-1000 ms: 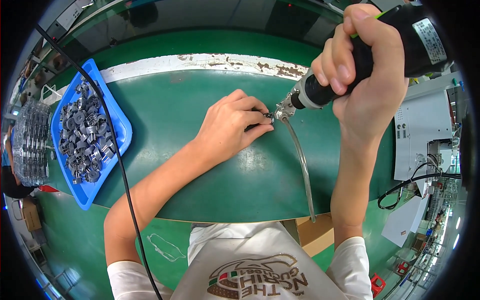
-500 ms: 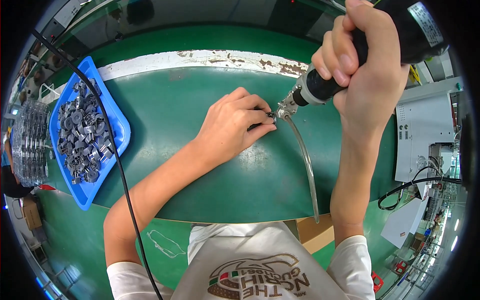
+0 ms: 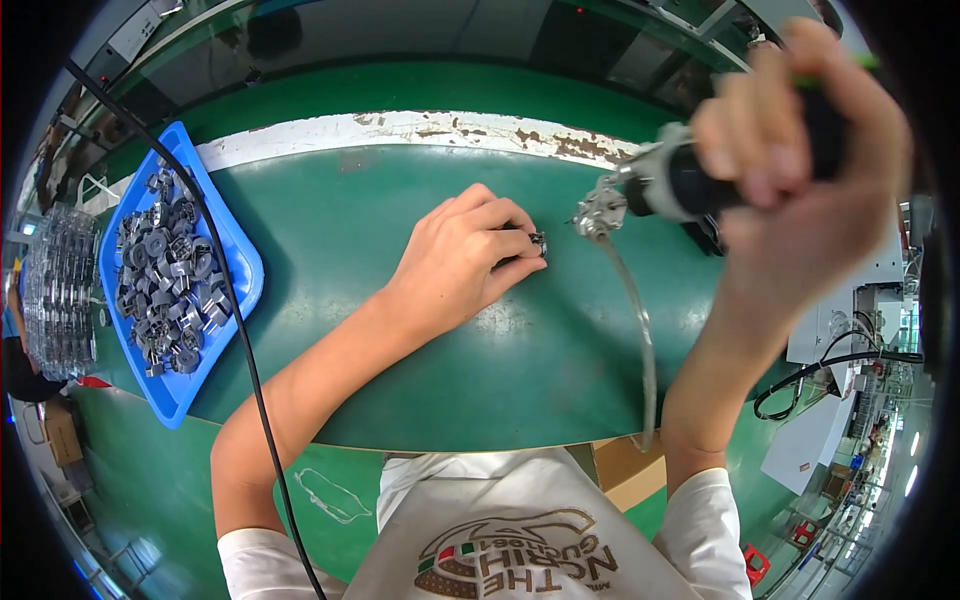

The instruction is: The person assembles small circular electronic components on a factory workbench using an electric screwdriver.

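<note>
While the left hand [image 3: 462, 262] pinches a small metal part [image 3: 538, 242] at frame center, the right hand [image 3: 800, 170] grips a power screwdriver [image 3: 690, 180] raised just right of it.

The person wears a white short-sleeved T-shirt [image 3: 520, 530] with a dark printed emblem and lettering across the chest, touched with small red and green marks. Both of its 2 sleeves end above the elbow, 1 on either side of the emblem, leaving the forearms bare. The left hand [image 3: 462, 262] and the right hand [image 3: 800, 190] are bare, with no gloves, rings or watch showing.
</note>
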Action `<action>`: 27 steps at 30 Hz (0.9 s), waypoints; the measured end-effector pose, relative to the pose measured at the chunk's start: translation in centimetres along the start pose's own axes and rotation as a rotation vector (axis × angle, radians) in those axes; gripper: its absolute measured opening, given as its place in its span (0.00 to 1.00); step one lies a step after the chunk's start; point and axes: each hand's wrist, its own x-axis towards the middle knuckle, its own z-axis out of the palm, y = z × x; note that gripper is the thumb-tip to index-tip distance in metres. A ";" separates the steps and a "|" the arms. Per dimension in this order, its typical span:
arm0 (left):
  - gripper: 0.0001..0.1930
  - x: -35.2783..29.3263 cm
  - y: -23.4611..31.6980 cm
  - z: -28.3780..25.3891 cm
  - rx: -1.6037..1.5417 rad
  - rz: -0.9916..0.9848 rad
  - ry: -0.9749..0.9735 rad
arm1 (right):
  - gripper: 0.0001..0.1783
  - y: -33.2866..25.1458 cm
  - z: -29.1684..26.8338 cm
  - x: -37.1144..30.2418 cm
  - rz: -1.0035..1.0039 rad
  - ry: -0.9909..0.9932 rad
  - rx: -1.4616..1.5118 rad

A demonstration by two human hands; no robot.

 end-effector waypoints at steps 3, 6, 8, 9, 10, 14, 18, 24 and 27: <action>0.10 -0.5 -0.4 -0.4 0.111 0.053 0.027 | 0.17 -3.6 -0.1 -0.8 0.034 0.162 -0.042; 0.21 -0.6 -0.2 -0.6 0.201 0.011 0.017 | 0.18 -3.3 0.2 -0.8 0.047 0.249 -0.116; 0.28 -0.4 0.2 -0.9 0.206 -0.080 -0.010 | 0.18 -2.3 0.7 -0.4 0.050 0.253 -0.207; 0.33 -0.1 0.3 -1.2 0.160 -0.176 -0.065 | 0.18 -2.1 0.9 -0.3 0.026 0.249 -0.238; 0.38 0.0 0.3 -1.4 0.114 -0.272 -0.120 | 0.17 -2.0 1.0 0.0 0.048 0.264 -0.277; 0.41 0.3 -1.0 -2.0 -0.067 -0.101 -0.056 | 0.16 -1.9 1.0 0.2 0.063 0.270 -0.289; 0.35 0.1 -1.7 -2.0 -0.124 -0.120 -0.175 | 0.15 -1.6 1.0 0.1 0.065 0.257 -0.245; 0.24 0.4 -1.5 -2.4 -0.163 -0.130 -0.205 | 0.15 -0.8 1.3 -0.1 0.082 0.234 -0.183; 0.20 0.5 -2.5 -2.4 -0.217 -0.043 -0.217 | 0.14 -0.4 1.7 0.0 0.089 0.212 -0.149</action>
